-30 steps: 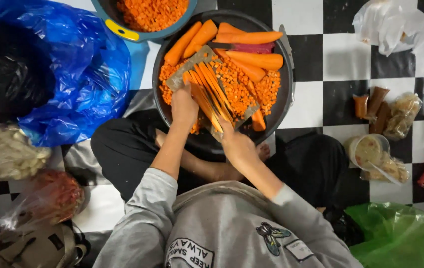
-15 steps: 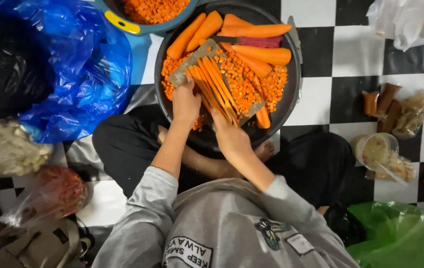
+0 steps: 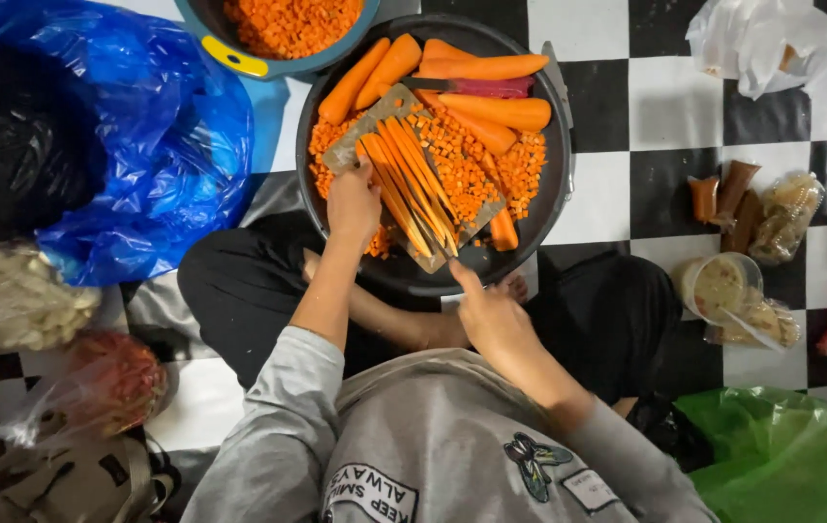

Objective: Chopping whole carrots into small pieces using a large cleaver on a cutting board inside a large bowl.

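Partly done: diced carrot (image 3: 476, 160) heaped in round black pan (image 3: 557, 194), strips (image 3: 409, 179) on cutting board (image 3: 375, 121) under flat left hand (image 3: 353, 199), whole carrots (image 3: 486, 68) uncut, right hand (image 3: 489, 315) withdrawn, grip unclear

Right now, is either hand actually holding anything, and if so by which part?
The left hand presses on the near ends of the carrot sticks on the cutting board. The right hand seems to grip something at the board's near edge, but what cannot be told.
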